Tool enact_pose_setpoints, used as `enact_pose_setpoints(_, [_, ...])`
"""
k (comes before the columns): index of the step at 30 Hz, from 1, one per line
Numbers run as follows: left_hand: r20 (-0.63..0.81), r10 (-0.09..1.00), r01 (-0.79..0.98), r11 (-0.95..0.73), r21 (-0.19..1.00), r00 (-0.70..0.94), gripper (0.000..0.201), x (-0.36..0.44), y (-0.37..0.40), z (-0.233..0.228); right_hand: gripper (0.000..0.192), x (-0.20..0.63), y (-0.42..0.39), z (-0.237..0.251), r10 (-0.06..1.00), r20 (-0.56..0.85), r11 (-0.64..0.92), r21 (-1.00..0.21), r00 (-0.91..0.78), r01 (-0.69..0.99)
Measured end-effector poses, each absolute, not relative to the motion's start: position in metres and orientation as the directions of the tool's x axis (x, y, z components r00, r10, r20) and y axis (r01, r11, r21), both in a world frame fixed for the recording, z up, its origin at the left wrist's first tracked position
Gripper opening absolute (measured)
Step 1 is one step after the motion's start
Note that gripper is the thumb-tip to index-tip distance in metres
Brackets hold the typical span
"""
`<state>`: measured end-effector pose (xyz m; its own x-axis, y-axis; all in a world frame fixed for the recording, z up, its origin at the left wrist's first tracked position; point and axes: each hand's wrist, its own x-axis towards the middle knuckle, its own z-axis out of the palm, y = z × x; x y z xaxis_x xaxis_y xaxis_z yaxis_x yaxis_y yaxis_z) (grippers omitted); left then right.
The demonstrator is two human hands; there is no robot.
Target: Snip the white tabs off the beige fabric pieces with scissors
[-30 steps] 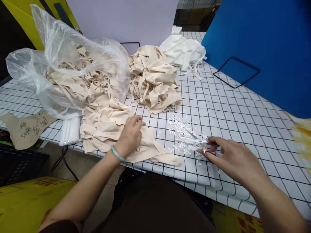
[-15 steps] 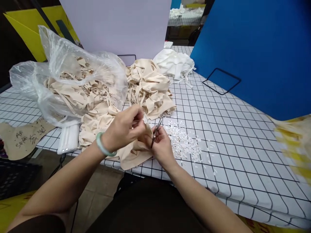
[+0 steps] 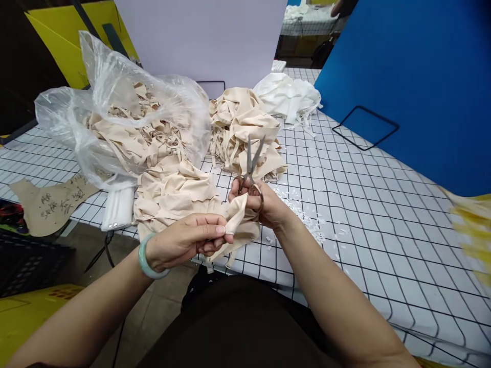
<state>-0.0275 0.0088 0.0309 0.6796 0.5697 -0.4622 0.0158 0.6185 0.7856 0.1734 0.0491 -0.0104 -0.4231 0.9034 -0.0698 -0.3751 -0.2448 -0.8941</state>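
Note:
My left hand, with a green bangle on the wrist, pinches a beige fabric piece just above the table's front edge. My right hand grips small metal scissors, their blades apart and pointing up and away, and also touches the same fabric. Right behind the hands lies a loose heap of beige fabric. Small white snippets are scattered on the checked tablecloth to the right of my right hand.
A clear plastic bag full of beige strips sits at the left, a second beige pile and a white pile behind. A blue board stands at the right, a white panel at the back, a brown paper pattern far left.
My right hand took the scissors from among the snippets and brought them to the fabric, now blades up and apart. My left hand lifted the beige piece off the table toward me.

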Motion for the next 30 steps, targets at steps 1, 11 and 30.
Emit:
enact_pose_setpoints(1, [-0.452,0.577,0.037,0.589,0.807,0.681,0.027,-0.027,0.007,0.032,0.031,0.174,0.051,-0.013,0.907,-0.091,-0.236,-0.918,-0.411,-0.318])
enact_pose_setpoints(11, [-0.352,0.714,-0.175,0.551,0.816,0.606,0.027,-0.018,0.005,0.029,0.035,0.176,-0.006,-0.040,0.982,0.180,0.185,-0.975,0.053,-0.123])
enact_pose_setpoints(30, [-0.027,0.866,0.202,-0.087,0.975,0.499,0.027,-0.014,0.000,0.050,0.053,0.137,-0.003,-0.031,0.945,-0.067,-0.212,-0.871,-0.319,-0.443])
